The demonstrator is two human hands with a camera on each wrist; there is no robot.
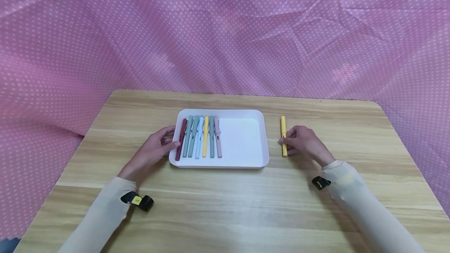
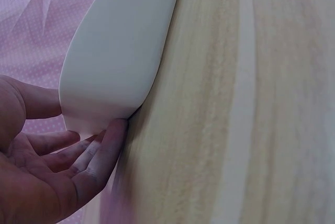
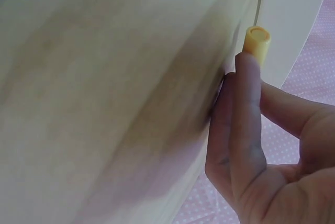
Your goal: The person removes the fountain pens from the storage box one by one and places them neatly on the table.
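My left hand [image 1: 156,147] holds the left end of a white rectangular tray [image 1: 243,139], thumb over the rim and fingers against the outer wall. In the left wrist view the fingertips sit low on the tray's wall [image 2: 118,46], by the tabletop. Right of the tray, my right hand [image 1: 304,141] pinches a yellow capped pen [image 1: 283,126] between thumb and fingers. This pen points away from me, roughly parallel to the pens in the tray. Its round end [image 3: 257,38] sticks out past the fingertips in the right wrist view.
Side by side in the tray's left half lie several pens: a dark red pen [image 1: 181,139], grey-green ones, a light blue pen [image 1: 199,138], another yellow pen [image 1: 205,136] and a mauve pen [image 1: 218,138]. A pink dotted cloth [image 1: 225,34] hangs behind the wooden table [image 1: 225,206].
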